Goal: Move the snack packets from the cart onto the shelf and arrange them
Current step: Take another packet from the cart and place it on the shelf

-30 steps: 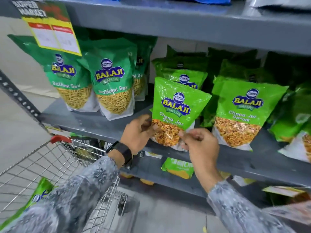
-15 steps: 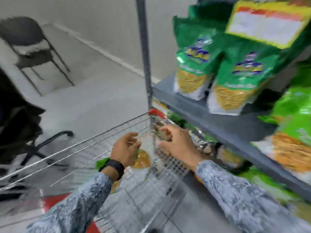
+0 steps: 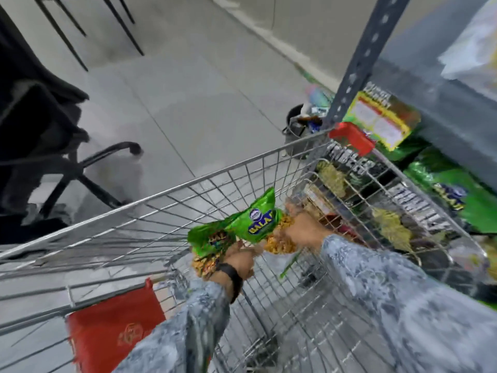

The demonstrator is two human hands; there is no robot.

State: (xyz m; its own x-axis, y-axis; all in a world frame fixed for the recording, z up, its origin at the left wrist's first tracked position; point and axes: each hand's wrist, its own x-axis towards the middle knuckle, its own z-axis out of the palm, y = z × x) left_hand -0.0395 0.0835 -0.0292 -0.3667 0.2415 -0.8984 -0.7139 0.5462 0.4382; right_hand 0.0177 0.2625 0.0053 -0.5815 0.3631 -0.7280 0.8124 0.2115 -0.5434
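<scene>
Reaching down into the wire cart point(image 3: 166, 195), both hands are on green snack packets: left hand point(image 3: 239, 261) grips the lower packet point(image 3: 212, 242), right hand point(image 3: 304, 232) grips the upper packet point(image 3: 258, 222). Shelf point(image 3: 441, 109) sits just right of it, pretty blurry.

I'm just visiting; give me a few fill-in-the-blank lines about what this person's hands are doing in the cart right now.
1. Both hands reach into a wire ____.
2. The left hand and right hand are at snack packets whose main colour is ____.
3. The band on the left wrist is ____.
4. The cart has corner guards coloured ____.

Missing words: cart; green; black; red
</scene>
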